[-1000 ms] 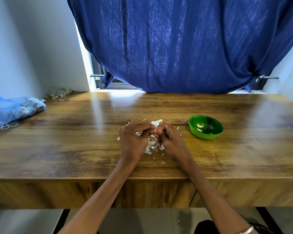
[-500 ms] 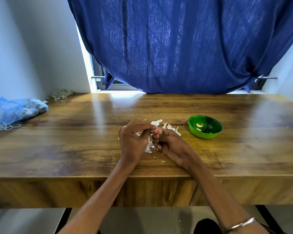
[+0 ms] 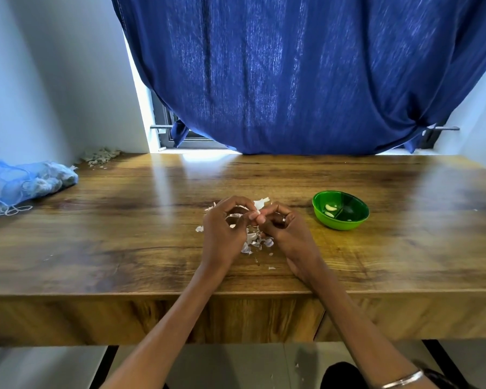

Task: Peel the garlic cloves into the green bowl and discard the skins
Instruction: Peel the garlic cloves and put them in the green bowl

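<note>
Peeling is in hand: the left hand (image 3: 225, 230) and right hand (image 3: 285, 230) pinch a small pale garlic clove (image 3: 256, 213) in a closed grip over white papery skins (image 3: 254, 242) on the wooden tabletop (image 3: 124, 234). Next, probably, drop it right into the round green plastic bowl (image 3: 340, 210).

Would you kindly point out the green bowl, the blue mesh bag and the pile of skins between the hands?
green bowl (image 3: 345, 223): head view, front outer wall.
blue mesh bag (image 3: 34, 181): head view, middle of bag.
pile of skins (image 3: 252, 242): head view, scraps between the wrists.
</note>
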